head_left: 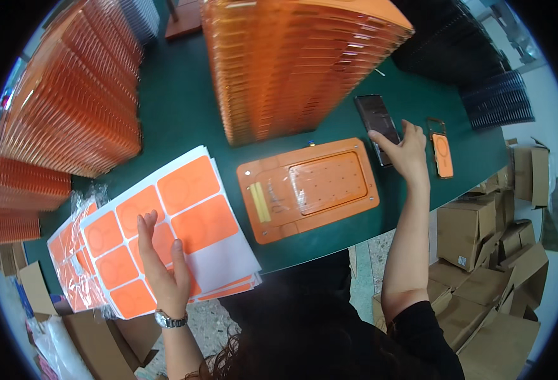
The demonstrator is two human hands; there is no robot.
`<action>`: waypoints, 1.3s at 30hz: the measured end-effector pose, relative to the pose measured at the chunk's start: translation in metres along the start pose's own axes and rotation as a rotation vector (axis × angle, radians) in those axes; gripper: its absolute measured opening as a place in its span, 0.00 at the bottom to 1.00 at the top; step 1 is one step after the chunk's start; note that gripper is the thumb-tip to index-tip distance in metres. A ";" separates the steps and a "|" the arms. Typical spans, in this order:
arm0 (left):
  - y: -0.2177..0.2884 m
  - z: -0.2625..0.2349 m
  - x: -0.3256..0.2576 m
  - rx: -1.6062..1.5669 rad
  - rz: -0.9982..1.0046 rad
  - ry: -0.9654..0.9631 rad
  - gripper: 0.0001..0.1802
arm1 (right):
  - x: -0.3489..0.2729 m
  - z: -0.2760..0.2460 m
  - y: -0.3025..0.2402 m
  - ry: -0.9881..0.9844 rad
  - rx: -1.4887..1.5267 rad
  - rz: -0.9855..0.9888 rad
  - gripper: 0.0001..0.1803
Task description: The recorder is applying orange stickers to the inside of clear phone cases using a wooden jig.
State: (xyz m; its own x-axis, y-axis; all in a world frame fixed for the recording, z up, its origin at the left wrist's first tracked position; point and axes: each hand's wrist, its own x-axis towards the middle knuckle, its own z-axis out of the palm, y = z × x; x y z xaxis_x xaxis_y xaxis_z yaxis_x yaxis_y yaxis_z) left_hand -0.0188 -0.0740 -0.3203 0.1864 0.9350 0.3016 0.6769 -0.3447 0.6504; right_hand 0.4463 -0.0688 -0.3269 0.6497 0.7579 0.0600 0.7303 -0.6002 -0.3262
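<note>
My left hand (160, 272), with a metal wristwatch, is over a stack of white sheets (218, 269) bearing orange rounded-square stickers (187, 185). Its fingers are apart and hold nothing; whether they touch the top sheet I cannot tell. One sticker space on that sheet is bare white. My right hand (407, 152) is open beside a dark phone (375, 114) lying flat, its thumb reaching over the phone's edge. Between my hands lies an orange jig board (253, 231) with a phone-shaped recess and two yellow strips. An orange phone case (442, 155) rests right of my right hand.
Tall stacks of orange trays (279, 82) stand at the back middle and on the left (70, 95). Black trays (450, 44) are piled at the far right. Plastic-wrapped sticker sheets (70, 259) lie at the left. Cardboard boxes (462, 231) crowd the floor beyond the green tabletop (177, 95).
</note>
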 end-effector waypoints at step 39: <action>-0.042 -0.003 0.061 -0.266 -0.179 -0.247 0.27 | -0.148 -0.102 -0.110 0.227 0.377 -1.022 0.16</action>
State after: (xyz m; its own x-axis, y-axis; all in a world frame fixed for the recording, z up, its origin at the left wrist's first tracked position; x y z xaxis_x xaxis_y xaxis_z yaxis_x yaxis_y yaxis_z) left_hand -0.0382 -0.0028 -0.3274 0.2696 0.9629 0.0114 0.5125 -0.1535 0.8448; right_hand 0.2911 -0.1405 -0.2039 -0.1695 0.7638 0.6227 0.8579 0.4253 -0.2882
